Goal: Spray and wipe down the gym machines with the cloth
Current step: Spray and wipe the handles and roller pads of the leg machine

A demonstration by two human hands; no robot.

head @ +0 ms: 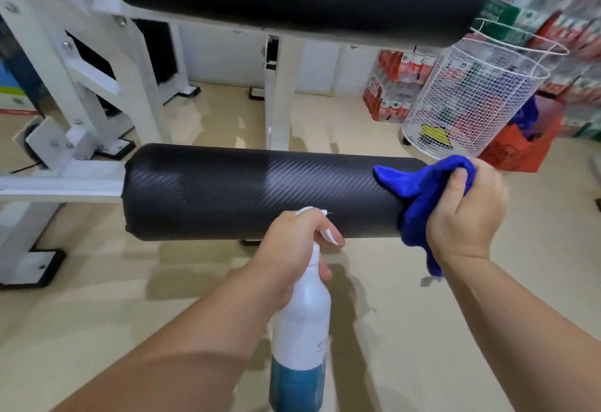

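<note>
— Where's the cloth (419, 190)?
— Bunched in the right grip (465, 216), against the black roller pad (244, 190) at its end. Soft, limp; keep it wadded.
— The spray bottle (300, 330)?
— Left grip (292, 242) clenched round its neck, body hanging below. Smooth plastic, probably light.

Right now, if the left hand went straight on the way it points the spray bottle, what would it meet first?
The lower black roller pad. The left hand grips the spray bottle with its nozzle aimed at the pad's near side, seemingly very close, though one view leaves depth unsure.
</note>
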